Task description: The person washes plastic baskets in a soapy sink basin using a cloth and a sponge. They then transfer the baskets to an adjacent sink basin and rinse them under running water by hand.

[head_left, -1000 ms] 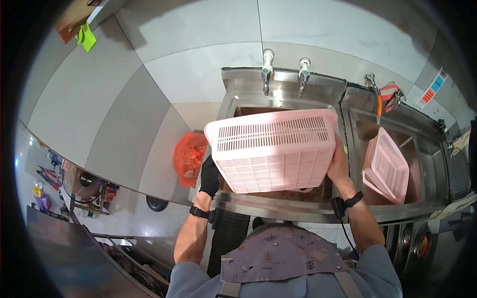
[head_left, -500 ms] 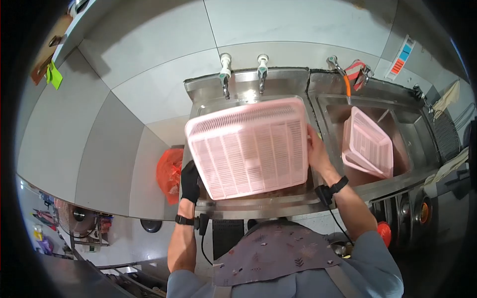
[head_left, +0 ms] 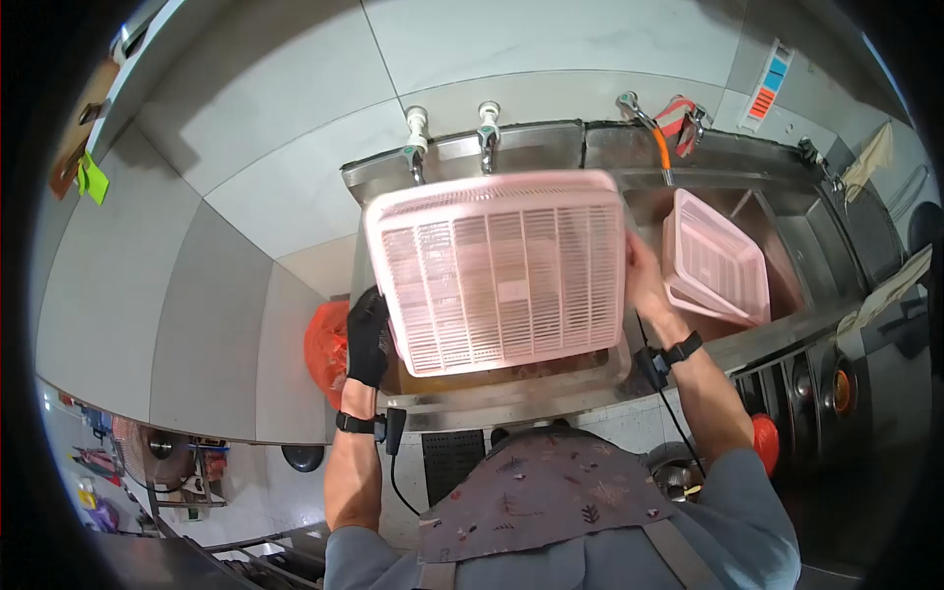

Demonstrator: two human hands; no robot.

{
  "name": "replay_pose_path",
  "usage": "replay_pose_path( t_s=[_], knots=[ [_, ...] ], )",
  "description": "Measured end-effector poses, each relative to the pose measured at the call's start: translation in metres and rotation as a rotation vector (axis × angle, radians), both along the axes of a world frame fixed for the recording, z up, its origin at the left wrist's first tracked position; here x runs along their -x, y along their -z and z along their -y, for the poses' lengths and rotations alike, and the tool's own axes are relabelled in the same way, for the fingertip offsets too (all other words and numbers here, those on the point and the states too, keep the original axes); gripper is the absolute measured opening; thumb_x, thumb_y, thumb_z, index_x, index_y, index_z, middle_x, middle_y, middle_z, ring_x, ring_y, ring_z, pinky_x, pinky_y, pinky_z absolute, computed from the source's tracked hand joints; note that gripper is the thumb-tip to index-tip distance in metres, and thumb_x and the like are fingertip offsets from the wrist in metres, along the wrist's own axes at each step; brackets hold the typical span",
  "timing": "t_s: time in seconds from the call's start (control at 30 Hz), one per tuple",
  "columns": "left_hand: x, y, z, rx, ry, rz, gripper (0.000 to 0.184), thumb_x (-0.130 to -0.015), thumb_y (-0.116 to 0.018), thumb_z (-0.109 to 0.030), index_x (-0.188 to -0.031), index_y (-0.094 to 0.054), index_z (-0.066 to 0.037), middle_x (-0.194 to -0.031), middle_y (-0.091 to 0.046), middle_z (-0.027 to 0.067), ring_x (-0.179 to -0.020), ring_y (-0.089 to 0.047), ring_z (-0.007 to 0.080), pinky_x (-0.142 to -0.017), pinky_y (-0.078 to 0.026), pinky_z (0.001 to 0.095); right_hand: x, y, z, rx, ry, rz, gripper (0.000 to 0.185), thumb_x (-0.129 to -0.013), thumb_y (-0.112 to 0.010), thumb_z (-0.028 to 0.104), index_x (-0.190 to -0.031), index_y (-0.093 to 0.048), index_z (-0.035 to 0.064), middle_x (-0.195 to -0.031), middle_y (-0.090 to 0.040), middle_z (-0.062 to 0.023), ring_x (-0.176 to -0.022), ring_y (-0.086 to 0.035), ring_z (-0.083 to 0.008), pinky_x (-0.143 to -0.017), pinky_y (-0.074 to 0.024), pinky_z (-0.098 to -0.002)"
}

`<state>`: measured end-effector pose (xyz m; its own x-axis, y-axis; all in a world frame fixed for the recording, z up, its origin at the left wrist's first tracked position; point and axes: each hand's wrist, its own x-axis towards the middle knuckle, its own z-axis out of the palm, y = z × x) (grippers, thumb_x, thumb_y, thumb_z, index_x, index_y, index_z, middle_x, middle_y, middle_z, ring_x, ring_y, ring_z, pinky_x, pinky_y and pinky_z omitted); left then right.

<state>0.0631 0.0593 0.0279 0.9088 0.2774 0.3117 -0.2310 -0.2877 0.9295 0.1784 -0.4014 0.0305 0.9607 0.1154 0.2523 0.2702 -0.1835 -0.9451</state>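
Observation:
A large pink slotted plastic basket (head_left: 501, 280) is held up over the left sink basin (head_left: 551, 388). My left hand (head_left: 369, 334), in a black glove, grips its left side. Bare, my right hand (head_left: 645, 280) is closed on the basket's right side. The fingertips of both hands are partly hidden by the basket. Brownish liquid or residue shows in the basin under its lower edge. More pink baskets (head_left: 723, 261), stacked at a tilt, sit in the right sink basin (head_left: 792, 280).
Two taps (head_left: 489, 138) stand on the wall behind the left basin. Another tap (head_left: 644, 113) with an orange hose hangs over the right one. A red plastic bag (head_left: 324, 344) is left of the sink. At the lower left stands a fan (head_left: 157, 447).
Both hands have raised and tilted the large basket, so its slotted face shows more fully. The left hand has moved up along its side. The view has shifted slightly.

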Motion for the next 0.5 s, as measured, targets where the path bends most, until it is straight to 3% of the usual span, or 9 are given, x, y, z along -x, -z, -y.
replay_pose_path(
  t_s=[0.03, 0.07, 0.13, 0.17, 0.2, 0.23, 0.27, 0.43, 0.5],
  knots=[
    [-0.003, -0.004, -0.002, -0.029, -0.034, 0.052, 0.026, -0.103, -0.058, -0.009, -0.124, -0.067, 0.004, -0.113, -0.072, 0.0044, -0.102, -0.063, 0.0120, -0.092, -0.050, 0.0283, -0.001, -0.010, 0.007, 0.124, 0.072, 0.091, 0.035, -0.101, -0.063, 0.006, -0.135, -0.058, -0.0020, -0.112, -0.070, -0.0066, -0.106, -0.061, -0.0115, -0.091, -0.0505, -0.0290],
    [-0.006, -0.008, -0.003, -0.060, -0.070, 0.103, 0.027, -0.103, -0.057, -0.007, -0.125, -0.066, 0.004, -0.115, -0.071, 0.0048, -0.104, -0.063, 0.0132, -0.095, -0.049, 0.0290, -0.005, -0.019, 0.010, 0.011, 0.039, 0.138, 0.029, -0.099, -0.064, 0.004, -0.128, -0.063, -0.0002, -0.102, -0.070, -0.0035, -0.096, -0.059, -0.0080, -0.083, -0.0506, -0.0267],
    [-0.014, -0.018, -0.028, -0.397, -0.040, -0.082, 0.027, -0.101, -0.057, -0.006, -0.125, -0.066, 0.002, -0.113, -0.072, 0.0089, -0.105, -0.064, 0.0154, -0.095, -0.050, 0.0307, -0.009, -0.041, 0.022, 0.036, 0.035, 0.084, 0.032, -0.094, -0.068, 0.002, -0.126, -0.065, 0.0011, -0.106, -0.069, -0.0064, -0.097, -0.062, -0.0124, -0.087, -0.0505, -0.0274],
    [-0.023, -0.021, -0.027, -0.448, -0.028, 0.047, 0.029, -0.100, -0.057, -0.005, -0.126, -0.066, 0.002, -0.115, -0.071, 0.0100, -0.107, -0.065, 0.0171, -0.096, -0.050, 0.0322, -0.005, -0.051, 0.024, 0.042, 0.048, 0.069, 0.032, -0.094, -0.068, 0.002, -0.126, -0.065, 0.0011, -0.106, -0.069, -0.0064, -0.097, -0.062, -0.0124, -0.087, -0.0505, -0.0274],
    [-0.033, -0.024, -0.025, -0.502, -0.021, 0.175, 0.031, -0.098, -0.057, -0.003, -0.127, -0.066, 0.001, -0.118, -0.071, 0.0111, -0.109, -0.066, 0.0188, -0.097, -0.051, 0.0337, -0.003, -0.064, 0.023, 0.159, 0.049, 0.305, 0.036, -0.091, -0.069, 0.001, -0.127, -0.065, 0.0016, -0.109, -0.068, -0.0082, -0.099, -0.063, -0.0163, -0.089, -0.0505, -0.0287],
    [-0.018, -0.070, 0.015, -0.375, -0.045, 0.265, 0.033, -0.097, -0.057, -0.003, -0.129, -0.066, 0.001, -0.121, -0.070, 0.0113, -0.111, -0.066, 0.0201, -0.099, -0.052, 0.0345, 0.001, -0.077, 0.020, 0.275, 0.044, 0.544, 0.040, -0.088, -0.071, 0.000, -0.128, -0.065, 0.0022, -0.112, -0.068, -0.0100, -0.102, -0.065, -0.0202, -0.090, -0.0504, -0.0299],
    [-0.016, -0.074, 0.019, -0.374, -0.042, 0.267, 0.033, -0.097, -0.057, -0.003, -0.129, -0.066, 0.001, -0.121, -0.070, 0.0113, -0.111, -0.066, 0.0201, -0.099, -0.052, 0.0345, 0.012, -0.093, 0.017, 0.299, 0.044, 0.511, 0.047, -0.083, -0.072, 0.001, -0.130, -0.064, 0.0031, -0.118, -0.066, -0.0133, -0.107, -0.065, -0.0268, -0.094, -0.0501, -0.0325],
    [-0.001, -0.070, 0.023, -0.203, 0.082, 0.192, 0.035, -0.099, -0.057, -0.006, -0.133, -0.065, 0.001, -0.132, -0.067, 0.0115, -0.120, -0.063, 0.0208, -0.107, -0.048, 0.0355, 0.025, -0.090, 0.044, 0.345, 0.004, 0.578, 0.049, -0.082, -0.073, 0.003, -0.130, -0.064, 0.0043, -0.122, -0.068, -0.0161, -0.111, -0.068, -0.0298, -0.095, -0.0523, -0.0347],
    [0.005, -0.066, 0.027, -0.369, 0.060, 0.239, 0.039, -0.093, -0.061, 0.004, -0.131, -0.066, -0.002, -0.131, -0.068, 0.0153, -0.121, -0.064, 0.0250, -0.107, -0.049, 0.0363, 0.026, -0.081, 0.054, 0.466, 0.016, 0.597, 0.050, -0.083, -0.074, 0.004, -0.132, -0.063, 0.0045, -0.125, -0.068, -0.0174, -0.114, -0.068, -0.0321, -0.096, -0.0541, -0.0366]
  ],
)
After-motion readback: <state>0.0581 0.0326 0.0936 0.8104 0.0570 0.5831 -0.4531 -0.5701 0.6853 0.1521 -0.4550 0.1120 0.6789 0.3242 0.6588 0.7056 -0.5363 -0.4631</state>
